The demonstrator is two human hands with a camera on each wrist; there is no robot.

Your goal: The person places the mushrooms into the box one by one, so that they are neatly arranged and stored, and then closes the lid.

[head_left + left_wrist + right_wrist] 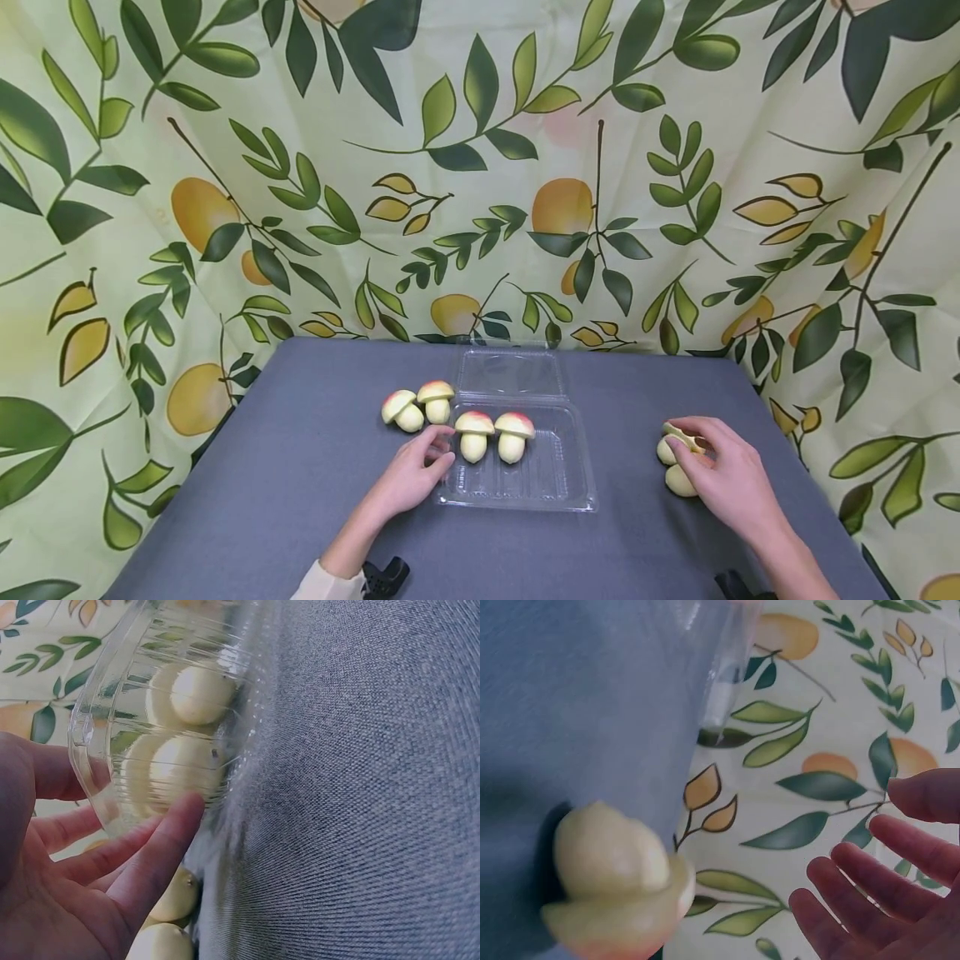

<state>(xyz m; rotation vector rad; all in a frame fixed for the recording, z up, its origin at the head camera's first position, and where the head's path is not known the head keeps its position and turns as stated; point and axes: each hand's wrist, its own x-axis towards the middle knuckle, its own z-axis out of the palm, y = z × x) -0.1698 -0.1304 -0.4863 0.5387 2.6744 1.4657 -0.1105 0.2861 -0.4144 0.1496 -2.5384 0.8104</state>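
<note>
My left hand (416, 467) is at the left side of the clear plastic clamshell box (566, 496), fingertips right at its rim. In the left wrist view, its loosely extended fingers (161, 844) overlap the box wall. Inside the box two mushroom-shaped pieces (474, 446) (513, 447) with pale stems and red-tinged caps stand side by side. My right hand (723, 471) hovers at two more mushroom-shaped pieces (679, 481) on the right, partly hiding them. The right wrist view shows its fingers (862, 889) spread, with a gap to the piece (607, 855).
Two more mushroom-shaped pieces (403, 410) (436, 402) lie just left of the box, beyond the left hand. The open lid (512, 372) lies back behind the box. A dark grey cloth table (337, 367) meets a leaf-patterned curtain (480, 250) at its far and side edges.
</note>
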